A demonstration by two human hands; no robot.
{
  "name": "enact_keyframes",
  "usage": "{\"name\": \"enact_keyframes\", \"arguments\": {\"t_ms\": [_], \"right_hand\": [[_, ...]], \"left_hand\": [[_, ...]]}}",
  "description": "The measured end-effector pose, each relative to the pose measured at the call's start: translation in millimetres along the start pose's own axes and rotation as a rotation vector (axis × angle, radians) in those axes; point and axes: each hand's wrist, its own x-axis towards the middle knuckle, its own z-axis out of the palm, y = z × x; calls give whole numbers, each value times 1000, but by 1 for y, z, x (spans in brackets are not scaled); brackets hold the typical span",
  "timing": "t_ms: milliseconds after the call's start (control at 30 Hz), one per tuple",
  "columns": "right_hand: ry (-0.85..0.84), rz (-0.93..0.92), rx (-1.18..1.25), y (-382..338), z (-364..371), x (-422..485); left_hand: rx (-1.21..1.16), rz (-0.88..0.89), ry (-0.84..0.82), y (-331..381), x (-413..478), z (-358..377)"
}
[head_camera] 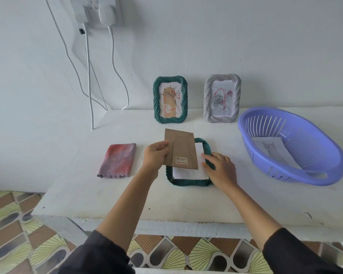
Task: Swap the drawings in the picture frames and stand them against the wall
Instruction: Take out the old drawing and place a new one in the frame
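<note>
A green frame (pixel 188 182) lies face down on the white table, with white paper (pixel 186 174) showing inside it. My left hand (pixel 155 155) grips a brown cardboard backing board (pixel 181 149) and holds it tilted above the frame's left half. My right hand (pixel 221 168) rests on the frame's right edge, fingers on the rim and the paper. A second green frame (pixel 170 99) with a flower drawing and a grey frame (pixel 222 98) with a rose drawing stand against the wall.
A purple plastic basket (pixel 291 145) at the right holds a cat drawing (pixel 273 153). A folded red-grey cloth (pixel 118 161) lies at the left. White cables (pixel 89 76) hang from wall sockets down to the table's back left. The table's front edge (pixel 166 220) is near my arms.
</note>
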Motion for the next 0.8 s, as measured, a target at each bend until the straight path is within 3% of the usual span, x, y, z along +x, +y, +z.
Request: {"name": "enact_keyframes", "arguments": {"t_ms": [300,467,800], "right_hand": [[5,3,-13,-1,0,-1],[1,6,-12,-2,0,-1],[-2,-1,-19,-2,-1,-1]], "left_hand": [[16,-40,223,-11,18,-55],[244,-99,229,-22,23,-62],[934,2,270,-26,11,-43]]}}
